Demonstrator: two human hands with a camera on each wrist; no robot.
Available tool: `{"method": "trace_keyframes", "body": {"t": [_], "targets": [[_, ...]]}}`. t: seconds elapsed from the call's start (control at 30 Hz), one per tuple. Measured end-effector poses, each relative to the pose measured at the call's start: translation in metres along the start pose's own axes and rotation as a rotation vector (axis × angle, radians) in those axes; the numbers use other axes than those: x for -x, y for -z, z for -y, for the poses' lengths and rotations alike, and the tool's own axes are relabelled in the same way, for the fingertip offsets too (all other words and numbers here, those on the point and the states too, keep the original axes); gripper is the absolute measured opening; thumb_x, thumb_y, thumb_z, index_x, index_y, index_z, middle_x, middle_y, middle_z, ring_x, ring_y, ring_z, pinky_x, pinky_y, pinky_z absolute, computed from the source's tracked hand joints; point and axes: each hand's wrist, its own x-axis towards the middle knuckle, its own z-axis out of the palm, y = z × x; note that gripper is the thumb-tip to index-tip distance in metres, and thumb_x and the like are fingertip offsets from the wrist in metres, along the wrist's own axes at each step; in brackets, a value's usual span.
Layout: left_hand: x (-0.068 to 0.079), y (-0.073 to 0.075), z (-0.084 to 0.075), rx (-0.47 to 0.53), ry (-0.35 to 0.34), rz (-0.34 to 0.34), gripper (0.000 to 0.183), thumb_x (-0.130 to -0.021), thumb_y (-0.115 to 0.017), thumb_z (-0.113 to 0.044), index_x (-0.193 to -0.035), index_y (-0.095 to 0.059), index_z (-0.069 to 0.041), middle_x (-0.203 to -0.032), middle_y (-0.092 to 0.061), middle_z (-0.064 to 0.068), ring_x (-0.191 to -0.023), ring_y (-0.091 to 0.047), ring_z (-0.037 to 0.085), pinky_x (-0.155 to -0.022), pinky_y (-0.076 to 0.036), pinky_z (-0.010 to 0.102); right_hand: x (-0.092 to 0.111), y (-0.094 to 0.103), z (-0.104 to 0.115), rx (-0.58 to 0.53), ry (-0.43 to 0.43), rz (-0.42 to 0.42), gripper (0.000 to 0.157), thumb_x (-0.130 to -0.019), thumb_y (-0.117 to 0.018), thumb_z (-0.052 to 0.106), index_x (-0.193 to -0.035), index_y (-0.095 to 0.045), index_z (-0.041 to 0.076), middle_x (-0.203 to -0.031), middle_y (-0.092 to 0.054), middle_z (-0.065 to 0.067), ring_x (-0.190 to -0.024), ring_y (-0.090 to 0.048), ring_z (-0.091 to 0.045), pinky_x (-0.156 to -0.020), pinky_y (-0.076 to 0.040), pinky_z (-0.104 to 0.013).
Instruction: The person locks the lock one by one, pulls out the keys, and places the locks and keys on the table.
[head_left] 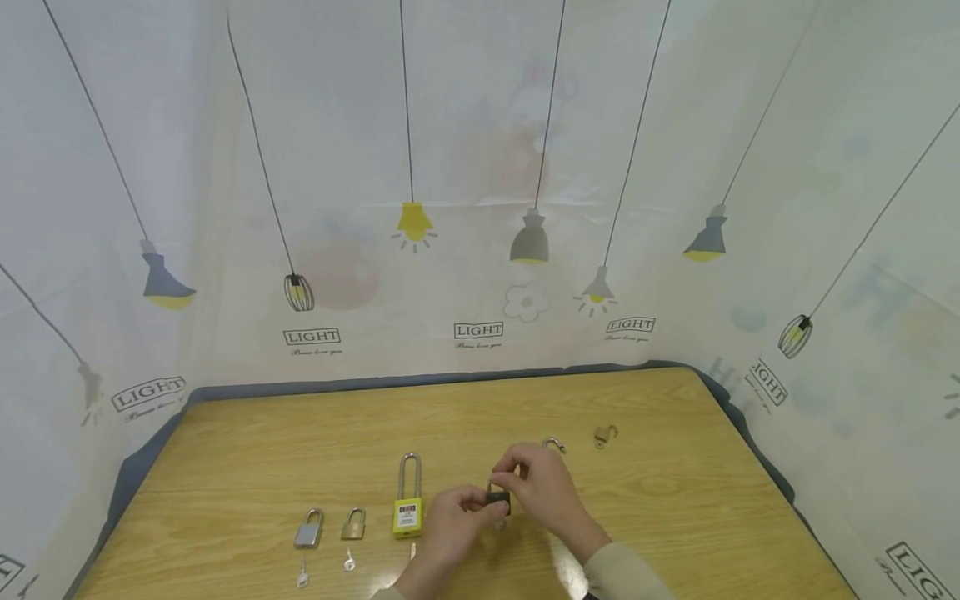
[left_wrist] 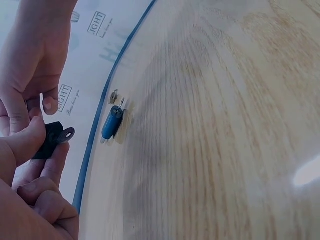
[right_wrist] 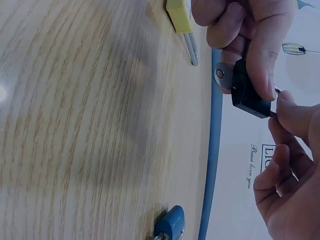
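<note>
My left hand point(head_left: 453, 523) grips a small black padlock point(head_left: 498, 498) by its body, thumb on one side and fingers on the other. A key point(right_wrist: 223, 75) with a round hole in its head sticks out of the padlock's bottom. Above the lock, my right hand point(head_left: 542, 485) pinches the thin metal shackle point(right_wrist: 272, 115) between thumb and index finger. Its other fingers curl loosely. Whether the shackle is latched cannot be seen. Just beyond the right hand lies a blue padlock point(left_wrist: 113, 122), mostly hidden in the head view except for its shackle.
Left on the wooden table point(head_left: 247, 450) lie a silver padlock point(head_left: 308, 531), a brass padlock point(head_left: 353, 525) and a yellow long-shackle padlock point(head_left: 407, 517). Keys point(head_left: 303, 575) lie below them. A small brass padlock point(head_left: 602, 437), shackle open, lies far right. A printed curtain point(head_left: 465, 275) surrounds the table.
</note>
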Motion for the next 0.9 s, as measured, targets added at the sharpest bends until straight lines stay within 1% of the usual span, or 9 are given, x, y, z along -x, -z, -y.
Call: {"method": "trace_keyframes", "body": {"t": [0.2,0.3,0.53,0.73,0.9], "targets": [[0.0,-0.001,0.0,-0.017,0.011,-0.015,0.029,-0.077,-0.08,-0.035,-0.086,-0.072,-0.009,-0.08,-0.065,-0.001,-0.086,-0.054,0.016,-0.069,-0.038,0.029,0.0,0.0,0.003,0.057,0.005,0.016,0.013,-0.082,-0.076,0.015,-0.075,-0.068,0.022,-0.076,-0.065,0.011,-0.059,-0.046,-0.002,-0.053,-0.042,-0.02],[0.0,-0.001,0.0,-0.012,0.018,-0.025,0.028,-0.077,-0.08,-0.034,-0.085,-0.071,-0.008,-0.08,-0.065,0.0,-0.085,-0.054,0.016,-0.069,-0.038,0.029,0.0,-0.002,0.004,0.097,0.002,0.01,0.012,-0.082,-0.076,0.016,-0.075,-0.068,0.021,-0.076,-0.065,0.01,-0.061,-0.046,-0.001,-0.054,-0.042,-0.019],[0.0,-0.001,0.002,0.021,0.023,-0.04,0.028,-0.076,-0.081,-0.031,-0.086,-0.071,-0.007,-0.079,-0.067,0.0,-0.083,-0.056,0.015,-0.071,-0.039,0.029,0.002,-0.009,0.008,0.251,0.027,-0.014,0.01,-0.082,-0.076,0.018,-0.076,-0.069,0.021,-0.076,-0.064,0.012,-0.07,-0.054,-0.001,-0.061,-0.045,-0.018],[0.0,0.0,0.003,0.051,0.026,-0.046,0.027,-0.077,-0.08,-0.029,-0.086,-0.071,-0.005,-0.079,-0.068,0.001,-0.083,-0.056,0.014,-0.072,-0.038,0.029,0.003,-0.013,0.009,0.289,0.068,-0.022,0.01,-0.081,-0.076,0.017,-0.077,-0.068,0.019,-0.075,-0.063,0.01,-0.07,-0.055,-0.002,-0.06,-0.045,-0.017],[0.001,0.001,0.004,0.072,0.031,-0.039,0.025,-0.078,-0.08,-0.025,-0.086,-0.07,-0.003,-0.079,-0.067,0.002,-0.083,-0.055,0.015,-0.072,-0.037,0.029,0.005,-0.017,0.005,0.309,0.071,-0.012,0.01,-0.081,-0.077,0.017,-0.077,-0.068,0.018,-0.074,-0.062,0.01,-0.07,-0.053,-0.001,-0.061,-0.044,-0.016]]}}
